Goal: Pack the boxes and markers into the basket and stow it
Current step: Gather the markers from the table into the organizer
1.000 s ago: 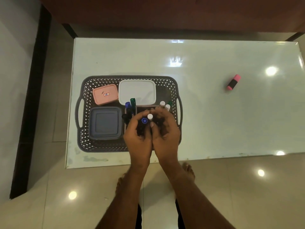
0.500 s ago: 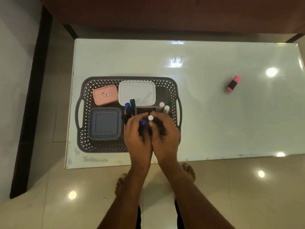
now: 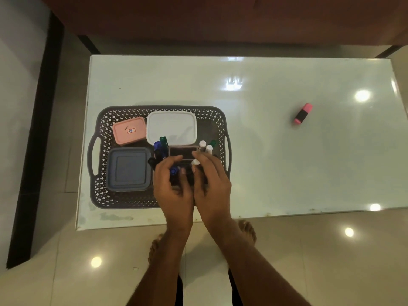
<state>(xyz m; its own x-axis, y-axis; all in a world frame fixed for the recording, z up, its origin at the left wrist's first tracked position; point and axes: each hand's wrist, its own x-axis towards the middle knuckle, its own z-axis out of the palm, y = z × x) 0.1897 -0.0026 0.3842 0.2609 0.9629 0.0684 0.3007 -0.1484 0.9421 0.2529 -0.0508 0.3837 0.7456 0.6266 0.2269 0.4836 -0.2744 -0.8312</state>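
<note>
Marker-packing step: left hand (image 3: 172,184) grips a blue-capped marker (image 3: 174,171), right hand (image 3: 209,184) a white-capped marker (image 3: 195,162), over the basket (image 3: 106,202); next, probably, fetch the pink highlighter (image 3: 303,113) lying well apart on the table (image 3: 287,162).

basket (image 3: 103,196): dark grey lattice, two side handles, at the worktop's near-left
boxes: pink box (image 3: 129,130), white box (image 3: 171,127) and blue-grey box (image 3: 128,168), lids on, flat inside
markers (image 3: 160,146): upright in the holder, blue, green, white caps
pink highlighter (image 3: 303,113): lying alone, far right
</note>
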